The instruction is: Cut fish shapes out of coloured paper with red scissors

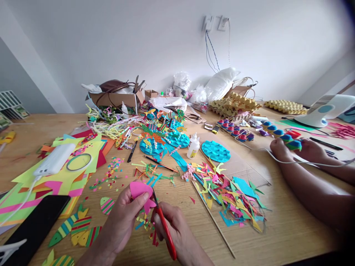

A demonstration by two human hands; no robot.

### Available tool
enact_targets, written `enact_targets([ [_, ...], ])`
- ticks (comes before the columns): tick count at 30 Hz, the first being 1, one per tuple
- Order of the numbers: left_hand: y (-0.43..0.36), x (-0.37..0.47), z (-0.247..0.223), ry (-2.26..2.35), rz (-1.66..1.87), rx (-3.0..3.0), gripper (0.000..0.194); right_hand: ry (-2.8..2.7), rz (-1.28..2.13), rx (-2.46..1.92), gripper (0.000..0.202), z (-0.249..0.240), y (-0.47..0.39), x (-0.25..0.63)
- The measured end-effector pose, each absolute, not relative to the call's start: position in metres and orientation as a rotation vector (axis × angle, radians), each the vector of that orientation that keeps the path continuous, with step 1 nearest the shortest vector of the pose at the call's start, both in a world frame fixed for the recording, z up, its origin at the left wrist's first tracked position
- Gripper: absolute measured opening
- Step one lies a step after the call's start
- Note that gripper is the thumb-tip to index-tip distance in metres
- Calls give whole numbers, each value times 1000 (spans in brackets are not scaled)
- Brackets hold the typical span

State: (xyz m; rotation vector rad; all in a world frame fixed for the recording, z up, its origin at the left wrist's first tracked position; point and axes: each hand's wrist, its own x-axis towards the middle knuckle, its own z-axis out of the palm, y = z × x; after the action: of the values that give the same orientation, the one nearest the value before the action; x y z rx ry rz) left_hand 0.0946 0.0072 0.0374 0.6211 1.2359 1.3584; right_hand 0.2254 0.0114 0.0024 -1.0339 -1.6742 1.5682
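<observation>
Between the thumb and fingers of my left hand point(126, 210) is a pink paper fish shape point(141, 189), its tail end toward the right. My right hand point(173, 225) grips red-handled scissors point(165, 229), their dark blades pointing up and touching the edge of the pink paper. Fingers partly hide the scissors' handle loops. Just left of my left hand lies a striped paper fish point(107, 205). Several more striped fish point(80, 229) lie at the lower left. Small paper scraps point(141, 223) are scattered on the table below my hands.
Stacked colored paper point(22, 199), a white power bank point(54, 159) and a black phone point(36, 229) lie left. Glue bottles point(193, 147) and blue egg-carton ovals point(215, 150) stand ahead. Paper offcuts point(235, 199) and a thin stick point(213, 220) lie right. Another person's hands point(313, 153) hold a painted egg-carton strip point(290, 142).
</observation>
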Motion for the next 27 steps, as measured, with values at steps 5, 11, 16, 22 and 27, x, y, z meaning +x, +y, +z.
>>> enact_targets([
  [5, 7, 96, 37, 1278, 1369, 613, 16, -1624, 1596, -1037, 37, 4, 11, 224],
  [11, 8, 97, 34, 1313, 1359, 634, 16, -1582, 1619, -1038, 34, 2, 11, 224],
  [16, 8, 98, 34, 1285, 1370, 634, 14, -1580, 1600, -1032, 32, -1, 11, 223],
  [22, 6, 97, 37, 1277, 1365, 627, 15, -1600, 1561, -1039, 38, -2, 10, 224],
  [27, 8, 90, 37, 1229, 1327, 639, 12, -1630, 1609, -1014, 35, 1, 12, 228],
])
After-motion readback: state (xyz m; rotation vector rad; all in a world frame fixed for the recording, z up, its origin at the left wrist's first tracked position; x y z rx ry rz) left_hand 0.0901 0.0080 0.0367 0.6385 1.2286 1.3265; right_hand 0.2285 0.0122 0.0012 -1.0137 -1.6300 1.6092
